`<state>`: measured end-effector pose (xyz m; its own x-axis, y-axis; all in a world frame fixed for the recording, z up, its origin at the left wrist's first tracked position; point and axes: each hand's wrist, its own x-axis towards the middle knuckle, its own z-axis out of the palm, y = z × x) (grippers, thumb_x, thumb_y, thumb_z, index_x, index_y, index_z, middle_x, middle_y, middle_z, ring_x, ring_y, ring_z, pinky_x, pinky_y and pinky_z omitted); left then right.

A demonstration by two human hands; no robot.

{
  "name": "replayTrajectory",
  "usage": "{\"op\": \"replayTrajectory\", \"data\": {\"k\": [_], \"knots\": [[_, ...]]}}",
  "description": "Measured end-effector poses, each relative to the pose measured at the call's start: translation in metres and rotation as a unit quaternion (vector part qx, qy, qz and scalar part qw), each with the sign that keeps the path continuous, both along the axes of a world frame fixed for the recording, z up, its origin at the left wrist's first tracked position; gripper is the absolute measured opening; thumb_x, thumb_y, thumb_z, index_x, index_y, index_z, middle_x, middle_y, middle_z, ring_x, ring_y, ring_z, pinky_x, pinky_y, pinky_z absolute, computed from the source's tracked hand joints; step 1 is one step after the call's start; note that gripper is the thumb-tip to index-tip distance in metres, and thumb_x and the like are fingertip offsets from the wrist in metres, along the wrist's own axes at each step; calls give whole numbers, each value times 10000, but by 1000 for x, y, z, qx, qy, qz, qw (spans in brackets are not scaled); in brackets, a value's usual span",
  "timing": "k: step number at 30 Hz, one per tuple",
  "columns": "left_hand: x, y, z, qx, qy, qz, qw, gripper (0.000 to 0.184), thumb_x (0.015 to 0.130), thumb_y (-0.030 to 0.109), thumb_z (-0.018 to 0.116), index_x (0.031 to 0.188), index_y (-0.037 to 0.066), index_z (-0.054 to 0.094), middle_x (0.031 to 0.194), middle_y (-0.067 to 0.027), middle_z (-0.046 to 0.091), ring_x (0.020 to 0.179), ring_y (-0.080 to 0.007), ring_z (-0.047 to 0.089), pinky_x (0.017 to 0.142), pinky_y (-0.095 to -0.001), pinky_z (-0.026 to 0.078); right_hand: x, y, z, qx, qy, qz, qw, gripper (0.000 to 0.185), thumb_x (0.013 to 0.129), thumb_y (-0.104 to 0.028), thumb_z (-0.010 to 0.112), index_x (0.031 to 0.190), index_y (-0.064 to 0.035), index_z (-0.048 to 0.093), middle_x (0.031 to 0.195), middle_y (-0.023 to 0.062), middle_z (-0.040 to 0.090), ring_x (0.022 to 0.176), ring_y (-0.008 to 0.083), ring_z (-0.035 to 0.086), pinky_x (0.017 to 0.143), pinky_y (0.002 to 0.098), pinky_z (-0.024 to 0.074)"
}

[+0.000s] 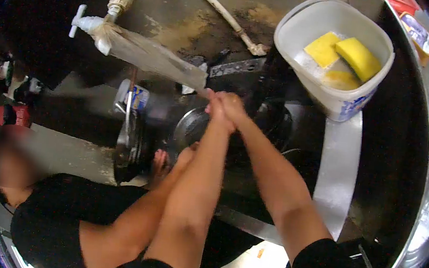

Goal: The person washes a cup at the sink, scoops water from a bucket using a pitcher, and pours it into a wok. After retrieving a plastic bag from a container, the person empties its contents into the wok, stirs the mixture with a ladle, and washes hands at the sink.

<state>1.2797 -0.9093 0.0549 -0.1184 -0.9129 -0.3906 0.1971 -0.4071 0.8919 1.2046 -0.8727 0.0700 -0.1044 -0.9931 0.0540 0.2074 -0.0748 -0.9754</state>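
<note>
My left hand and my right hand are pressed together at the mouth of a clear plastic sleeve. The sleeve is tied onto a white tap and slants down towards my fingers. My right hand is closed around my left. The left fingers are bunched and partly covered, so anything inside them is hidden. Below my hands, in the dark sink area, lies a round metal pan or lid, partly blocked by my left forearm.
A white bucket at the upper right holds yellow sponges and suds. At left, a person in a black shirt reaches a hand near the metal pan. A white pipe runs along the back. A metal ledge is at right.
</note>
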Motion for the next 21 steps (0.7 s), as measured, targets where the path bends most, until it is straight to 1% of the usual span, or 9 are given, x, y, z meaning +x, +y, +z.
{"op": "replayTrajectory", "data": {"k": [6,10,11,13,14,15,17,19,21], "knots": [[-14,12,10,-1,-7,-4,1000,540,902,544,383,1090,65,550,1017,-163,629,917,-382,583,773,-449,486,-5,45,12,0,-32,-54,998,488,917,-402,409,943,29,634,925,135,650,839,223,586,816,337,441],[31,26,15,-79,-204,-36,975,528,903,538,387,1057,69,576,996,-174,636,904,-395,593,765,-457,490,19,51,7,-9,-26,-116,993,480,922,-404,425,948,23,643,938,144,657,852,265,600,800,354,454],[58,30,13,-127,-349,-89,924,526,904,536,388,1049,70,582,991,-177,638,900,-399,595,763,-460,491,15,64,15,4,48,-118,992,461,916,-401,423,946,0,649,937,162,656,848,300,611,774,387,470],[128,47,13,-225,-674,-242,660,521,904,534,390,1033,72,595,981,-183,641,893,-405,599,759,-464,493,9,92,34,37,204,-124,970,422,900,-394,420,932,-52,665,914,185,658,817,359,631,714,448,500],[139,58,20,-240,-709,-275,603,519,905,532,391,1025,73,602,976,-185,643,890,-409,602,757,-466,494,5,107,45,56,284,-128,948,402,890,-391,419,920,-81,674,893,190,661,789,383,639,680,477,515],[162,69,26,-250,-718,-296,579,517,905,531,392,1017,74,608,970,-188,645,886,-412,604,755,-468,495,4,120,48,66,327,-152,930,376,883,-375,432,895,-97,685,857,169,670,744,382,645,650,476,522],[135,107,61,-274,-660,-269,645,381,909,386,435,1045,68,594,920,-210,643,776,-387,630,652,-479,507,-9,169,71,54,324,-162,930,270,836,-232,501,890,-29,671,868,228,641,824,388,632,719,469,508],[139,98,55,-320,-666,-399,543,343,905,282,420,1167,84,521,982,-167,621,817,-356,606,735,-426,493,-37,228,122,151,295,-58,942,319,828,-204,528,1057,-8,633,1080,296,587,973,430,590,831,480,478],[154,80,29,-409,-658,-414,478,301,905,242,413,1135,96,541,965,-171,615,818,-351,606,725,-420,492,-10,278,124,10,299,-247,922,432,861,-307,495,1246,-113,477,1316,182,420,1087,370,513,859,574,417]]}}
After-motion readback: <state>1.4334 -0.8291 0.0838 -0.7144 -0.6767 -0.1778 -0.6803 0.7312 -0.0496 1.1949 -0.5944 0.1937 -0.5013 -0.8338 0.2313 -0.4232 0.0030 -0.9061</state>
